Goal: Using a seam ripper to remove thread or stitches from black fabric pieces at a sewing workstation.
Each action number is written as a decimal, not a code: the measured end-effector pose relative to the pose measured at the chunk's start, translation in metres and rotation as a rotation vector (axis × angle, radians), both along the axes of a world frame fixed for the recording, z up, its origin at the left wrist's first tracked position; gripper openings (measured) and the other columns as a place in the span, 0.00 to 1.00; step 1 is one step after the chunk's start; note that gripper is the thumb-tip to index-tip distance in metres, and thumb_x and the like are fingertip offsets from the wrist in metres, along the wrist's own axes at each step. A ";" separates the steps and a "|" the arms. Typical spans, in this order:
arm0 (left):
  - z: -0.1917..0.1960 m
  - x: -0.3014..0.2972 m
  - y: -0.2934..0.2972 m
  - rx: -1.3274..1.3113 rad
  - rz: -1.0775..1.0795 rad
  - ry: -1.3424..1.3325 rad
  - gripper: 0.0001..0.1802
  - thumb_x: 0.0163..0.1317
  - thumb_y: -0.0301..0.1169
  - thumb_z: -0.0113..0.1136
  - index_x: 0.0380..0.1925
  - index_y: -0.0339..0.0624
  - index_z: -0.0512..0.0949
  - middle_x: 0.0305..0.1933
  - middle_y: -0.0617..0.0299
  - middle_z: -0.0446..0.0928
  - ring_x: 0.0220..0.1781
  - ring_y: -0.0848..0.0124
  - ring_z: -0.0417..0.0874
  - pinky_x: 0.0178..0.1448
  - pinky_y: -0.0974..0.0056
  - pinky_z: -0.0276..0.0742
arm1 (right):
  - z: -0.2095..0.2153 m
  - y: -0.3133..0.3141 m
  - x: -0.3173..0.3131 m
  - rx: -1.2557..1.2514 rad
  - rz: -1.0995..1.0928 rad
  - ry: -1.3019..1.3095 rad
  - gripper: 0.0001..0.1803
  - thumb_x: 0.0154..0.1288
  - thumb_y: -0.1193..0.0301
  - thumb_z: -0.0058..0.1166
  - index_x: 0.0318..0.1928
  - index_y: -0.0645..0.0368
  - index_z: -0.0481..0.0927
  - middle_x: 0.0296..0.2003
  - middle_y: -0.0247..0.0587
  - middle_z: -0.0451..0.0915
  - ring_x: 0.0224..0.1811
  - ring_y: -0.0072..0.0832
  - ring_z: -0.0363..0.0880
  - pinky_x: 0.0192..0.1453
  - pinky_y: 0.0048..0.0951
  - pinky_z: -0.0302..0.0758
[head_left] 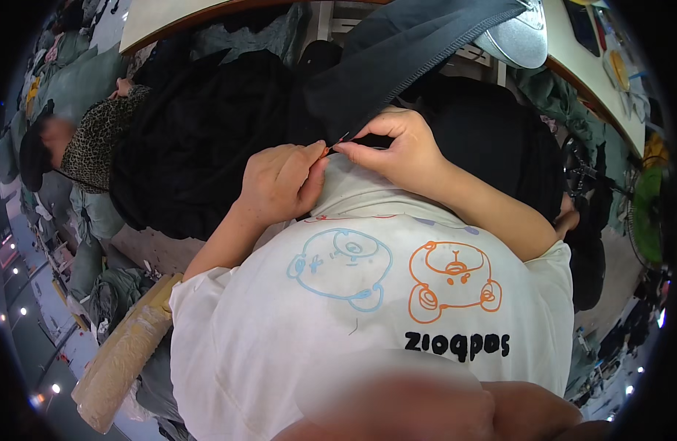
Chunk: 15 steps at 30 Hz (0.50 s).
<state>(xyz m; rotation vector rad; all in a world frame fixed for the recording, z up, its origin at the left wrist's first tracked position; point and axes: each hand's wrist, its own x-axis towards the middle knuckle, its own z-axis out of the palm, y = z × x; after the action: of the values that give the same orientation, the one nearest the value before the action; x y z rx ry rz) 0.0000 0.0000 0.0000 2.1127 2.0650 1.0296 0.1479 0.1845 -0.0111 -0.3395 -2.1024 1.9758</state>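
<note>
The left hand (283, 180) and right hand (406, 151) pinch a small orange piece (327, 151); the dark cloth (397, 59) points lengthwise toward upper right.

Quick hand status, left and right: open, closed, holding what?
Left hand: closed, seemingly pinching a small orange-red thing, too small to identify.
Right hand: closed in a pinch beside it; what it holds, if anything, cannot be told.

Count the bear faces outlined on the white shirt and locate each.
2: a blue bear and, to its right, an orange bear, both on the front of the shirt. Red marks and a purple mark by a fold may belong to partly hidden ones.
</note>
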 end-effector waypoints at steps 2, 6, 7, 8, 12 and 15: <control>0.003 0.000 0.003 0.011 0.006 -0.021 0.09 0.59 0.20 0.69 0.41 0.31 0.82 0.28 0.54 0.84 0.22 0.64 0.84 0.27 0.65 0.80 | 0.001 0.000 0.000 0.050 -0.004 -0.016 0.07 0.61 0.73 0.72 0.39 0.62 0.91 0.36 0.46 0.90 0.39 0.30 0.90 0.46 0.26 0.83; 0.006 0.005 0.004 -0.019 -0.006 -0.044 0.08 0.58 0.19 0.68 0.39 0.31 0.82 0.25 0.55 0.82 0.21 0.64 0.83 0.26 0.64 0.79 | 0.000 0.002 0.004 0.024 -0.026 -0.001 0.08 0.60 0.73 0.72 0.38 0.63 0.91 0.35 0.46 0.90 0.38 0.31 0.89 0.45 0.28 0.82; 0.005 0.004 0.004 -0.031 -0.008 -0.043 0.08 0.58 0.19 0.68 0.39 0.31 0.82 0.25 0.55 0.82 0.20 0.64 0.83 0.26 0.64 0.79 | -0.001 0.002 0.004 0.034 -0.024 -0.005 0.08 0.60 0.73 0.72 0.38 0.63 0.91 0.35 0.46 0.90 0.38 0.31 0.89 0.45 0.29 0.82; 0.005 0.003 0.004 -0.043 -0.009 -0.041 0.08 0.58 0.19 0.68 0.38 0.32 0.82 0.24 0.56 0.81 0.20 0.64 0.83 0.26 0.64 0.78 | -0.002 0.003 0.004 0.045 -0.022 -0.010 0.08 0.60 0.73 0.72 0.38 0.63 0.91 0.35 0.46 0.90 0.37 0.32 0.89 0.44 0.29 0.82; 0.001 0.003 0.006 -0.021 0.013 -0.022 0.08 0.58 0.19 0.68 0.38 0.32 0.83 0.23 0.56 0.80 0.19 0.64 0.82 0.24 0.64 0.76 | -0.001 0.006 0.001 0.065 -0.026 -0.012 0.07 0.60 0.72 0.72 0.37 0.63 0.91 0.35 0.46 0.90 0.37 0.33 0.88 0.44 0.30 0.81; -0.001 0.004 0.008 0.009 0.018 -0.031 0.08 0.58 0.19 0.68 0.38 0.32 0.82 0.23 0.56 0.80 0.18 0.65 0.80 0.24 0.64 0.75 | -0.004 0.003 0.000 0.082 -0.035 -0.001 0.08 0.60 0.72 0.71 0.37 0.63 0.91 0.34 0.47 0.89 0.37 0.34 0.88 0.43 0.31 0.81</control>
<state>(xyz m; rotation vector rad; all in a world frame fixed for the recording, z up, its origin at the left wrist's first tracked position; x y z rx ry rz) 0.0042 0.0075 -0.0011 2.0721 2.0733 1.0687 0.1482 0.1878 -0.0154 -0.3587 -2.1555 1.8644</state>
